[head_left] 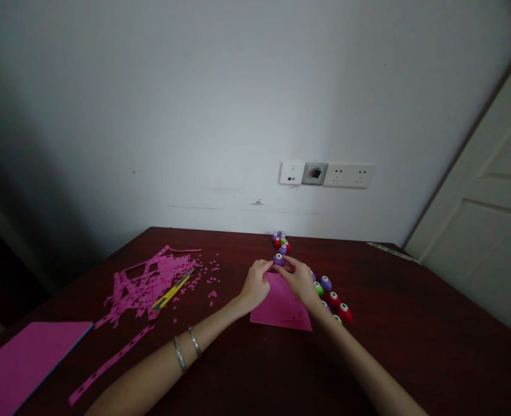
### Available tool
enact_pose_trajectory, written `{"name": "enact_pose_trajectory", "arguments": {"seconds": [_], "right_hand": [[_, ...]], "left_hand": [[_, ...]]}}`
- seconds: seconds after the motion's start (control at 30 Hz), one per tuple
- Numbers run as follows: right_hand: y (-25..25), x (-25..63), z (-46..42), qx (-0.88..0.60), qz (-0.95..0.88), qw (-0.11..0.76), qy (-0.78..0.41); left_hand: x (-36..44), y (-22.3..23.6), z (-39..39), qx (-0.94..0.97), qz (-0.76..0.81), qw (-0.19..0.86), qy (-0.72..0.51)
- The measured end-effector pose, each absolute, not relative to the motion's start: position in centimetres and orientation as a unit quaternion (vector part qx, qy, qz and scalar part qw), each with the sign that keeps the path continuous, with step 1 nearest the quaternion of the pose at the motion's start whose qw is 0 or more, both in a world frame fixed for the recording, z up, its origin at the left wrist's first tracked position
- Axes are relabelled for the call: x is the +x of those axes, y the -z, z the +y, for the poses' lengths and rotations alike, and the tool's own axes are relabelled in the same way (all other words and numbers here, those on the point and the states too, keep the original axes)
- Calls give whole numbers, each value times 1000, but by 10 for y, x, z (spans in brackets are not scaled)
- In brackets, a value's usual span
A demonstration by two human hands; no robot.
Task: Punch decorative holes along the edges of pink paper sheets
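In the head view, my left hand and my right hand meet at the far edge of a pink sheet. Between their fingertips is a small purple craft punch with a white round top. Fingers of both hands are closed against its sides. The sheet lies flat under my wrists, its right part partly covered by my right hand. More punches stand close by: a purple one and a red one sit right of my right forearm, which hides part of that group.
Punched pink strips are heaped at the left, with tiny cut-outs scattered beside them. A yellow utility knife rests on the heap's edge. Pink sheets lie front left. Another punch cluster stands near the wall, below sockets.
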State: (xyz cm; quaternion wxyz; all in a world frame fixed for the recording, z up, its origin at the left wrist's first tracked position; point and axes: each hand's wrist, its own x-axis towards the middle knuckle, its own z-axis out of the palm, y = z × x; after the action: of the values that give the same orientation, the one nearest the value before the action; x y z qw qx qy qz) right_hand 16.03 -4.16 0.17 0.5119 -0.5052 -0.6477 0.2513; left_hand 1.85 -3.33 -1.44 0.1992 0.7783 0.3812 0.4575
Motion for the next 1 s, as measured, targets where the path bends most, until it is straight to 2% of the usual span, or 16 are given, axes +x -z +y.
{"name": "enact_pose_trajectory", "arguments": {"seconds": [0.3,0.6,0.67,0.87,1.0], "right_hand": [[9,166,-35,-516,-625,523,-264],[1,171,-42,-534,-632,496,-263],[1,174,-48,-541,-632,488,-262],[8,181,-86,-521,-654,449,-317],[7,177,-110,-518,-659,427,-341]], "left_hand": [[18,13,-34,789,377,191,-446],[12,8,-27,812,380,150,-416],[3,5,-16,829,401,116,-372],[-26,-2,11,907,398,82,-110],[-33,2,19,894,433,96,-64]]}}
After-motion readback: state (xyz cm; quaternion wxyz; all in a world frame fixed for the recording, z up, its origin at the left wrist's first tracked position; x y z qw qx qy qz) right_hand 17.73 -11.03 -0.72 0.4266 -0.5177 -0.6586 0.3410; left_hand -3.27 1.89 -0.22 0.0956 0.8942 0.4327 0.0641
